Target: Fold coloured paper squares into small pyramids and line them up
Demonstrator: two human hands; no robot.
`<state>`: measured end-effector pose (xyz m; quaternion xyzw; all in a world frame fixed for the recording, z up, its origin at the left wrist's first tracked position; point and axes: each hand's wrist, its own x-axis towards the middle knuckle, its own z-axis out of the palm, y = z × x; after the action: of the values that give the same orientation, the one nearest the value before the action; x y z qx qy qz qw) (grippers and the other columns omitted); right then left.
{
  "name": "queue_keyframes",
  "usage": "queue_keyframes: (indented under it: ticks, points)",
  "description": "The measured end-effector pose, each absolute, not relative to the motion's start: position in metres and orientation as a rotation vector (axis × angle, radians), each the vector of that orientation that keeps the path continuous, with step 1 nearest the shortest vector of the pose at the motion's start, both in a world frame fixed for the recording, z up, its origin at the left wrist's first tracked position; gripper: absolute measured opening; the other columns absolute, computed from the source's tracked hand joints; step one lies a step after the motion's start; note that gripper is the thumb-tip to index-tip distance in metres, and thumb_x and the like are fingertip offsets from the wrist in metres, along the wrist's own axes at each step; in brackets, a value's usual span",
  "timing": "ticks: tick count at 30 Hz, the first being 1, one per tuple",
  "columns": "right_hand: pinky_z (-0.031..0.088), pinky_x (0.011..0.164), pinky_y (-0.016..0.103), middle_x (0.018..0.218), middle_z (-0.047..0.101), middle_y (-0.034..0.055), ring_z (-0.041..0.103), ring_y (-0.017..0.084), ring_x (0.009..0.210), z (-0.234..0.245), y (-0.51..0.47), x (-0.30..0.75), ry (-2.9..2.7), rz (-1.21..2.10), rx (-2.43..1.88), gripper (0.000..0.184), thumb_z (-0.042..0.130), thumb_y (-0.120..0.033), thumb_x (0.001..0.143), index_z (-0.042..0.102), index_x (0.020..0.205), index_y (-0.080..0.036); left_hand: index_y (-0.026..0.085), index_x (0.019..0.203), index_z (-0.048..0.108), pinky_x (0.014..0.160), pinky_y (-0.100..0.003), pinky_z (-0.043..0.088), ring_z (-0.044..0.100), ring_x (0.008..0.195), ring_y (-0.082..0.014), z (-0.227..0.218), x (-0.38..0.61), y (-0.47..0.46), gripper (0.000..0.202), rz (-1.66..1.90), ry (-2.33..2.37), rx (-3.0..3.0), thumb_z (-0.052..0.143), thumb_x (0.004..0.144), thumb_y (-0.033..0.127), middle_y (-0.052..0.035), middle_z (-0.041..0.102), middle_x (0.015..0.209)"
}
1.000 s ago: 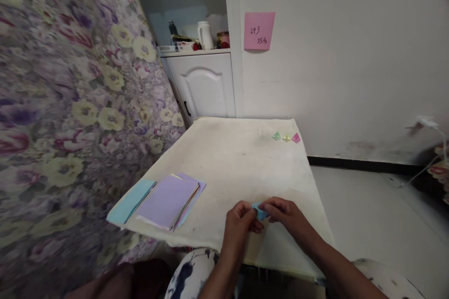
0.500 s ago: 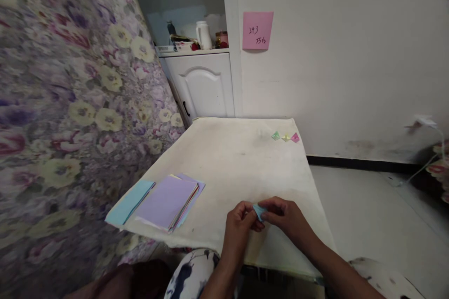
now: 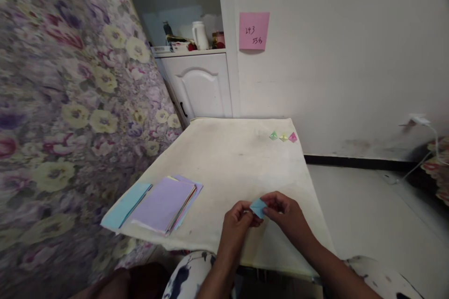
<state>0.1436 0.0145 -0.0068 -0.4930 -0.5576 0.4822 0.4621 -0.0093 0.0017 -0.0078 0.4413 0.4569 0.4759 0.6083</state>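
Between both hands, above the near right part of the table, is a small folded piece of light blue paper with a crease across it. My left hand pinches its left side. On the right side, the thumb and fingers of my right hand are closed on its edge. Three small folded paper pieces lie in a row at the far right corner: a green one, a yellow one and a pink one.
On the table, a stack of purple and other coloured paper lies at the near left, beside blue paper sheets. A floral curtain hangs along the left. Behind stand a white cabinet and a wall with a pink note.
The blue paper has turned so that more of its flat, diamond-like face shows. My right hand has shifted slightly along its edge; the whole view has moved a little.
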Motion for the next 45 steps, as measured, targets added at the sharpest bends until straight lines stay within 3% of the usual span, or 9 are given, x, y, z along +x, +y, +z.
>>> queue_keyframes:
  ticks: [6,10,14,18,23,26,30,33,45]
  points:
    - [0.044,0.061,0.026,0.072,0.061,0.0003,0.054,0.015,0.065,-0.003,0.01,0.141,-1.538,0.943,-1.262,0.02,0.06,-0.018,0.069,0.062,0.089,-0.021,0.014,0.075,0.065,0.055,-0.023,0.042,0.056,0.055,-0.0136,-0.006,-0.008,0.001,0.02,1.114,1.15,1.08,0.063,0.071,0.033,-0.0019,0.062,0.056]
    - [0.043,0.056,0.026,0.067,0.053,-0.0009,0.049,0.013,0.058,-0.006,0.008,0.14,-1.591,0.823,-1.266,0.015,0.06,-0.022,0.072,0.065,0.086,-0.022,0.016,0.071,0.066,0.062,-0.025,0.045,0.057,0.07,-0.0156,-0.001,-0.004,-0.003,0.014,1.268,1.2,1.219,0.062,0.073,0.03,-0.005,0.061,0.083]
    - [0.045,0.049,0.024,0.064,0.054,-0.0024,0.052,0.011,0.05,-0.004,0.006,0.138,-1.451,1.097,-1.196,0.019,0.057,-0.032,0.077,0.064,0.091,-0.022,0.02,0.07,0.068,0.076,-0.027,0.043,0.051,0.097,-0.021,0.006,-0.003,-0.009,0.008,1.427,1.301,1.424,0.061,0.074,0.023,-0.0059,0.054,0.097]
    - [0.046,0.043,0.022,0.075,0.058,-0.0016,0.053,0.008,0.044,0.004,0.003,0.137,-1.352,1.241,-1.062,0.021,0.058,-0.035,0.076,0.064,0.091,-0.022,0.023,0.072,0.068,0.077,-0.027,0.043,0.052,0.094,-0.0201,0.01,-0.004,-0.013,0.007,1.52,1.28,1.457,0.062,0.074,0.023,-0.005,0.055,0.096]
    - [0.034,0.029,0.017,0.067,0.062,-0.0018,0.043,0.004,0.031,0.006,-0.001,0.139,-1.359,1.333,-1.028,0.024,0.052,-0.035,0.081,0.061,0.097,-0.021,0.023,0.075,0.068,0.077,-0.028,0.043,0.054,0.092,-0.0201,0.011,-0.005,-0.013,0.009,1.494,1.234,1.481,0.059,0.075,0.02,-0.0047,0.057,0.094]
    - [0.039,0.033,0.018,0.069,0.063,-0.0009,0.048,0.006,0.034,0.003,-0.001,0.139,-1.402,1.29,-0.999,0.022,0.051,-0.034,0.082,0.062,0.096,-0.022,0.023,0.075,0.068,0.077,-0.028,0.043,0.054,0.092,-0.0202,0.012,-0.005,-0.012,0.01,1.47,1.239,1.482,0.059,0.075,0.018,-0.0051,0.058,0.094]
    - [0.05,0.049,0.024,0.074,0.065,0.0003,0.06,0.01,0.047,0.0,-0.001,0.138,-1.418,1.178,-0.958,0.015,0.054,-0.029,0.081,0.065,0.089,-0.022,0.022,0.075,0.069,0.077,-0.028,0.043,0.055,0.092,-0.0209,0.011,-0.006,-0.012,0.009,1.462,1.241,1.459,0.06,0.075,0.019,-0.0056,0.06,0.093]
    - [0.052,0.059,0.027,0.071,0.065,0.0002,0.064,0.014,0.057,0.001,-0.001,0.137,-1.414,1.125,-0.958,0.012,0.055,-0.026,0.081,0.065,0.085,-0.022,0.022,0.078,0.068,0.078,-0.029,0.044,0.056,0.093,-0.0212,0.008,-0.007,-0.012,0.009,1.415,1.208,1.464,0.06,0.075,0.019,-0.0058,0.06,0.095]
    - [0.051,0.06,0.026,0.067,0.065,-0.0001,0.065,0.015,0.06,0.004,-0.002,0.135,-1.415,1.132,-0.988,0.01,0.055,-0.027,0.082,0.062,0.083,-0.02,0.02,0.081,0.068,0.077,-0.028,0.047,0.058,0.09,-0.0196,0.006,-0.009,-0.013,0.008,1.424,1.129,1.442,0.062,0.075,0.02,-0.0055,0.06,0.095]
